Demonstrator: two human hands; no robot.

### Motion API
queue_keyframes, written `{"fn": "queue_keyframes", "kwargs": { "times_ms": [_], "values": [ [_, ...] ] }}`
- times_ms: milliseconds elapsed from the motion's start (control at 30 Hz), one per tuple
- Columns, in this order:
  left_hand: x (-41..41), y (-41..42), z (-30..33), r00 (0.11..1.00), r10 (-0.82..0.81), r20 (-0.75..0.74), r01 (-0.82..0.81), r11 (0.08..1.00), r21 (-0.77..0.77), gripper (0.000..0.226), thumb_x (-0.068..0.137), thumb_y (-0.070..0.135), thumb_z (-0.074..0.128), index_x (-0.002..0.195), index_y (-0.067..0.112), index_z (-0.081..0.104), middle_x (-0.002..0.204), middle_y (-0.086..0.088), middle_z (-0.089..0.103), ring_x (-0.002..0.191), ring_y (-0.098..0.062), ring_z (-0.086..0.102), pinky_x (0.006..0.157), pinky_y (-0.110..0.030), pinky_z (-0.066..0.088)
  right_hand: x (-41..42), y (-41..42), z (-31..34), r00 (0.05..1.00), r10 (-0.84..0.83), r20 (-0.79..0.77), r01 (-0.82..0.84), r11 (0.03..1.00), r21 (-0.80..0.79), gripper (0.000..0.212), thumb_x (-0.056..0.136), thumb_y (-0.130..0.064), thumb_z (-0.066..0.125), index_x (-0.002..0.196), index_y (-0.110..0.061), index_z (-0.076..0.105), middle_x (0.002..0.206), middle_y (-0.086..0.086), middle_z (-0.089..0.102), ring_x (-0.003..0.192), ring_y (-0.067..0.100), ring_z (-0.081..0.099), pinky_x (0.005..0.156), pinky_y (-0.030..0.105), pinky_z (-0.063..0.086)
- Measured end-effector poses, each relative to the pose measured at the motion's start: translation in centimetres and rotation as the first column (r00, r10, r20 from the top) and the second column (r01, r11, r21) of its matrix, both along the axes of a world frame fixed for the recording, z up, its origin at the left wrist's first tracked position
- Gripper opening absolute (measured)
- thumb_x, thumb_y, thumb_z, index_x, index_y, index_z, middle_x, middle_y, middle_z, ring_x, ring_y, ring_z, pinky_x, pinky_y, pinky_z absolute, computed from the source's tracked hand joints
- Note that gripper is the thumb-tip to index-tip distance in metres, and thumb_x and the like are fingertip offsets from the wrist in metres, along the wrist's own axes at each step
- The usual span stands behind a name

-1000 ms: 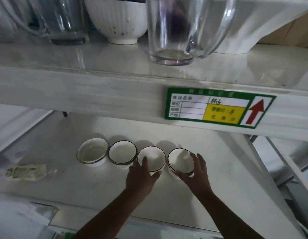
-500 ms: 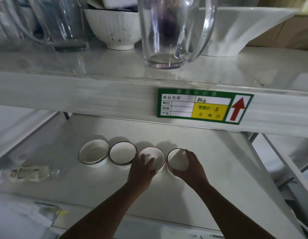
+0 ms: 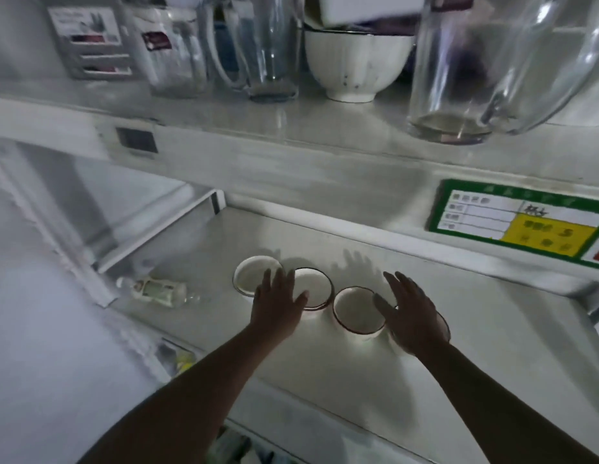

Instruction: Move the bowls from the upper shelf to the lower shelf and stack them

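Ideally, with both hands spread and holding nothing, the left hand (image 3: 278, 303) lifts the bowl (image 3: 311, 288) beneath it by the rim and nests it squarely.

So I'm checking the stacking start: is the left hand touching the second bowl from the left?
Cannot tell. In the head view the left hand, fingers spread, overlaps the second bowl, hiding any contact or gap.

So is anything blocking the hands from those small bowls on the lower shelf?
Nothing visible does. The left hand hovers open over the second bowl, the right hand open beside the third bowl, partly covering a fourth.
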State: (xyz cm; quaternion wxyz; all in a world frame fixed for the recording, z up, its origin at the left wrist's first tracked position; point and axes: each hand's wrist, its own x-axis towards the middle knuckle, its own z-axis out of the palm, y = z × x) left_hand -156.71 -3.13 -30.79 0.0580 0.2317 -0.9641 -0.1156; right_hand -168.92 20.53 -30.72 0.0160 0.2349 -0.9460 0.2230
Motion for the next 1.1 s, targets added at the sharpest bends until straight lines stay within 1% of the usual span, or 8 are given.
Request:
{"fn": "queue_keyframes", "kwargs": {
  "times_ms": [200, 333, 433, 600, 800, 900, 1033, 1100],
  "values": [
    [7.8, -7.9, 0.8, 0.968, 0.251, 0.025, -0.251, 0.968, 0.003, 0.066, 0.099, 0.056, 0.028, 0.156, 0.024, 0.016, 0.164, -0.005, 0.013, 0.152, -0.029, 0.002, 0.12, -0.044, 0.017, 2.5, -10.3, 1.4, 0.982, 0.187, 0.002, -0.187, 0.981, 0.045, 0.057, 0.1, -0.051, 0.042, 0.153, -0.032, 0.034, 0.162, -0.002, 0.03, 0.15, 0.017, 0.025, 0.121, 0.038, 0.019],
    [14.9, -12.6, 1.3, 0.926, 0.372, 0.063, -0.375, 0.926, 0.05, 0.066, 0.099, 0.055, 0.026, 0.156, 0.024, 0.013, 0.165, -0.005, 0.009, 0.152, -0.028, -0.001, 0.122, -0.044, 0.013, 6.5, -17.9, 1.9, 0.948, 0.316, -0.023, -0.314, 0.947, 0.065, 0.054, 0.103, -0.042, 0.042, 0.153, -0.025, 0.034, 0.161, 0.002, 0.032, 0.148, 0.019, 0.028, 0.12, 0.035, 0.022],
    [21.0, -15.8, 2.0, 0.91, 0.391, 0.137, -0.388, 0.921, -0.05, 0.062, 0.101, 0.049, 0.028, 0.156, 0.025, 0.014, 0.165, -0.006, 0.004, 0.152, -0.031, -0.004, 0.122, -0.046, 0.013, 10.8, -23.7, 2.1, 0.896, 0.44, -0.063, -0.43, 0.894, 0.128, 0.055, 0.104, -0.038, 0.04, 0.156, -0.021, 0.03, 0.162, 0.005, 0.028, 0.149, 0.02, 0.026, 0.121, 0.035, 0.019],
    [29.5, -18.9, 3.7, 0.841, 0.536, 0.071, -0.531, 0.844, -0.082, 0.064, 0.101, 0.051, 0.023, 0.157, 0.024, 0.009, 0.165, -0.007, 0.006, 0.152, -0.029, -0.003, 0.122, -0.045, 0.012, 17.3, -31.6, 2.9, 0.814, 0.576, -0.074, -0.567, 0.816, 0.114, 0.055, 0.104, -0.041, 0.037, 0.156, -0.023, 0.03, 0.162, 0.003, 0.029, 0.149, 0.02, 0.027, 0.121, 0.036, 0.02],
    [39.3, -21.1, 4.2, 0.681, 0.731, 0.049, -0.727, 0.683, -0.075, 0.066, 0.101, 0.053, 0.021, 0.157, 0.02, 0.008, 0.165, -0.005, 0.01, 0.152, -0.028, 0.0, 0.122, -0.043, 0.013, 26.2, -39.5, 3.6, 0.657, 0.749, -0.085, -0.745, 0.663, 0.077, 0.052, 0.105, -0.038, 0.039, 0.154, -0.022, 0.035, 0.161, 0.004, 0.032, 0.149, 0.019, 0.027, 0.12, 0.031, 0.02],
    [43.6, -21.8, 4.0, 0.585, 0.809, 0.061, -0.807, 0.588, -0.054, 0.065, 0.101, 0.054, 0.02, 0.157, 0.022, 0.007, 0.165, -0.003, 0.009, 0.152, -0.029, -0.002, 0.122, -0.044, 0.011, 30.3, -43.1, 3.9, 0.56, 0.828, -0.024, -0.828, 0.56, 0.027, 0.053, 0.104, -0.04, 0.039, 0.154, -0.022, 0.035, 0.162, 0.002, 0.031, 0.15, 0.017, 0.025, 0.121, 0.032, 0.019],
    [49.2, -21.6, 3.7, 0.418, 0.901, 0.113, -0.898, 0.429, -0.099, 0.064, 0.101, 0.053, 0.018, 0.157, 0.023, 0.003, 0.165, -0.004, 0.005, 0.151, -0.033, -0.002, 0.121, -0.046, 0.013, 35.8, -47.6, 3.5, 0.384, 0.923, -0.012, -0.923, 0.384, 0.001, 0.053, 0.105, -0.039, 0.038, 0.154, -0.021, 0.034, 0.162, 0.002, 0.03, 0.15, 0.018, 0.023, 0.122, 0.032, 0.018],
    [51.8, -20.9, 3.8, 0.305, 0.945, 0.118, -0.943, 0.317, -0.104, 0.064, 0.101, 0.053, 0.019, 0.157, 0.025, 0.005, 0.165, -0.003, 0.006, 0.151, -0.033, -0.001, 0.12, -0.048, 0.015, 38.7, -49.3, 3.3, 0.289, 0.957, -0.024, -0.957, 0.289, 0.005, 0.052, 0.105, -0.038, 0.039, 0.154, -0.021, 0.035, 0.161, 0.003, 0.032, 0.15, 0.018, 0.025, 0.121, 0.031, 0.02]
  ]
}}
